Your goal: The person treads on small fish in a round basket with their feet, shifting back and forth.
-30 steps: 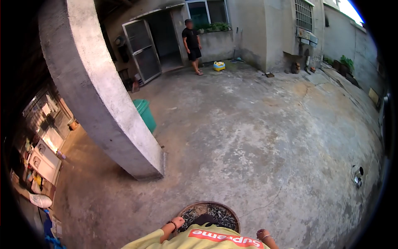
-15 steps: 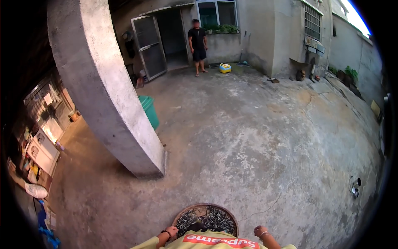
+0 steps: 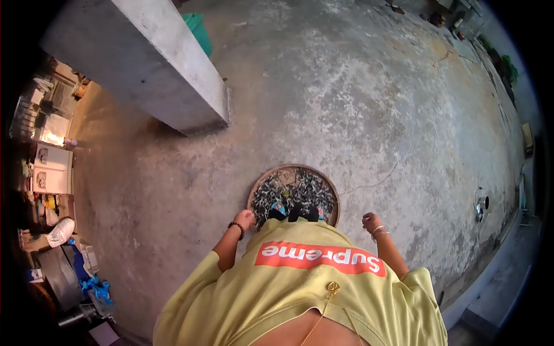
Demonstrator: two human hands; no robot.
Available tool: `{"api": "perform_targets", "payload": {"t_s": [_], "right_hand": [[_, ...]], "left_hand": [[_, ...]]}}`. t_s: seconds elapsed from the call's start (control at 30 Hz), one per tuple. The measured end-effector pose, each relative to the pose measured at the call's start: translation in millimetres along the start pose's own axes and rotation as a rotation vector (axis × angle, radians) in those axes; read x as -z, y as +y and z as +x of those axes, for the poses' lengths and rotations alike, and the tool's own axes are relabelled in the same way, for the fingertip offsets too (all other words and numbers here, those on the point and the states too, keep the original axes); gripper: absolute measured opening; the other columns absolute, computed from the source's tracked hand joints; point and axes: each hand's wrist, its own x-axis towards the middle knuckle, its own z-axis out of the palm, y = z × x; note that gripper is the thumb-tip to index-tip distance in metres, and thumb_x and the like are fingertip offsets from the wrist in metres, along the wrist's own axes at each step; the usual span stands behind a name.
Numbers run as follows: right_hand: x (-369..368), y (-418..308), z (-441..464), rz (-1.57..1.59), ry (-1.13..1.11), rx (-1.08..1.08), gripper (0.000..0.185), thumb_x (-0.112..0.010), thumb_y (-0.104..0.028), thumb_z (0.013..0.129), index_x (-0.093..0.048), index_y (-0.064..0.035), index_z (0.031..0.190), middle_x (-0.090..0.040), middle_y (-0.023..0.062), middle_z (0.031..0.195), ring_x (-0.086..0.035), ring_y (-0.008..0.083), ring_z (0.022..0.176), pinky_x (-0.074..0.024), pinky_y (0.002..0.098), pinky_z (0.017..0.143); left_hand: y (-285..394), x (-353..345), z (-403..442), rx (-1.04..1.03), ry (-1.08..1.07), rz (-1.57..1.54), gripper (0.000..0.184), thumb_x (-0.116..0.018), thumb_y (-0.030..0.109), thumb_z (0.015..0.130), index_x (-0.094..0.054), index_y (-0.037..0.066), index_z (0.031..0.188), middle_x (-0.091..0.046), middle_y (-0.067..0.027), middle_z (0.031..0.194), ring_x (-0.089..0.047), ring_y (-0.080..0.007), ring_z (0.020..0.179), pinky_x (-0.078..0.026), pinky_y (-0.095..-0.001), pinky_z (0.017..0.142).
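Note:
A round, shallow brown tray [image 3: 250,193] lies on the ground just in front of my feet. Many thin dark and silvery pieces [image 3: 314,187] are spread in it, too small to name. My left hand [image 3: 245,219], with a beaded bracelet at the wrist, hangs near the tray's left rim, fingers loosely curled and nothing visible in them. My right hand [image 3: 372,221] hangs apart from the tray on the right; its fingers are curled too, with a pale bracelet at the wrist. My yellow shirt [image 3: 277,285] hides the tray's near edge.
A square concrete pillar [image 3: 173,75] rises at upper left, with a green bin [image 3: 198,33] behind it. White cabinet doors [image 3: 53,167] and household goods line the left side. A shiny metal object [image 3: 480,205] lies on the concrete floor [image 3: 369,138] at right.
My view has tilted down, so the tray, hands and shirt appear higher in it. The doorway and the person standing by it have left the view. Both hands still hang at my sides.

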Motion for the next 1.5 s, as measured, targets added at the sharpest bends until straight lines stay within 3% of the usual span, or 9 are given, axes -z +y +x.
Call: {"api": "perform_targets", "payload": {"t_s": [0.07, 0.13, 0.3, 0.6, 0.67, 0.87, 1.1, 1.5], "right_hand": [[-10.1, -17.7, -8.2, 0.005, -0.027, 0.003, 0.02, -0.047, -0.01, 0.065, -0.048, -0.0003, 0.083, -0.052, 0.009, 0.063, -0.051, 0.0141, 0.052, -0.0399, 0.0242, 0.045], [-23.2, -36.0, -19.9, 0.0, -0.063, -0.004, 0.021, -0.047, -0.012, 0.065, -0.048, -0.0016, 0.083, -0.053, 0.0088, 0.062, -0.052, 0.0148, 0.053, -0.0406, 0.0251, 0.049], [-55.6, -52.0, -31.9, -0.095, -0.14, -0.017, 0.02, -0.047, -0.014, 0.065, -0.049, -0.0022, 0.082, -0.053, 0.0093, 0.06, -0.052, 0.0152, 0.053, -0.041, 0.0256, 0.051], [-65.0, -77.7, -35.0, -0.061, -0.072, -0.015, 0.02, -0.048, -0.013, 0.065, -0.049, -0.0015, 0.082, -0.053, 0.0103, 0.061, -0.052, 0.0156, 0.053, -0.0412, 0.025, 0.051], [-63.2, -85.6, -40.5, -0.051, -0.045, -0.026, 0.021, -0.048, -0.014, 0.065, -0.048, -0.0014, 0.082, -0.053, 0.0106, 0.061, -0.052, 0.0155, 0.053, -0.0412, 0.025, 0.052], [-67.6, -86.0, -58.7, -0.02, -0.021, -0.09, 0.021, -0.047, -0.014, 0.065, -0.049, -0.0014, 0.082, -0.053, 0.0102, 0.062, -0.052, 0.0153, 0.055, -0.0412, 0.0242, 0.053], [-66.7, -73.5, -47.2, -0.054, -0.065, -0.141, 0.021, -0.048, -0.012, 0.064, -0.049, -0.0019, 0.083, -0.054, 0.0097, 0.063, -0.052, 0.015, 0.053, -0.0412, 0.0245, 0.051], [-55.9, -139.3, 14.9, -0.129, -0.104, 0.086, 0.021, -0.047, -0.016, 0.066, -0.048, -0.0023, 0.083, -0.054, 0.0097, 0.062, -0.052, 0.0155, 0.056, -0.0408, 0.0256, 0.052]], "left_hand": [[6.3, 14.4, -13.9, 0.121, -0.044, -0.038, 0.029, -0.045, 0.021, 0.071, -0.044, 0.003, 0.094, -0.051, -0.0055, 0.074, -0.049, -0.0122, 0.059, -0.04, -0.0232, 0.05], [-23.7, 24.7, -8.7, 0.248, -0.155, -0.021, 0.032, -0.042, 0.022, 0.072, -0.039, 0.007, 0.101, -0.047, -0.0037, 0.089, -0.049, -0.0152, 0.073, -0.04, -0.0269, 0.054], [-42.1, 42.7, -22.7, 0.383, -0.197, -0.002, 0.03, -0.043, 0.023, 0.071, -0.041, 0.007, 0.097, -0.047, -0.0022, 0.081, -0.048, -0.0141, 0.069, -0.039, -0.0274, 0.054], [-33.6, 65.7, 5.3, 0.362, -0.175, 0.004, 0.03, -0.041, 0.022, 0.073, -0.04, 0.007, 0.099, -0.047, -0.0029, 0.086, -0.049, -0.0137, 0.07, -0.04, -0.0267, 0.054], [-32.3, 65.2, 15.2, 0.293, -0.122, -0.079, 0.031, -0.042, 0.022, 0.073, -0.041, 0.007, 0.099, -0.05, -0.0047, 0.084, -0.05, -0.0129, 0.064, -0.039, -0.024, 0.047], [-12.6, 72.3, 29.4, 0.303, -0.175, -0.045, 0.029, -0.04, 0.019, 0.073, -0.039, 0.008, 0.1, -0.047, -0.003, 0.089, -0.049, -0.0139, 0.074, -0.04, -0.0264, 0.056], [-22.2, 75.8, 30.9, 0.315, -0.129, -0.109, 0.03, -0.043, 0.021, 0.073, -0.04, 0.007, 0.1, -0.048, -0.0035, 0.088, -0.049, -0.0122, 0.068, -0.039, -0.0238, 0.051], [-38.3, 84.5, 2.8, 0.376, -0.07, -0.184, 0.028, -0.041, 0.02, 0.073, -0.04, 0.006, 0.098, -0.047, -0.0039, 0.087, -0.049, -0.0152, 0.073, -0.041, -0.026, 0.055]]}}
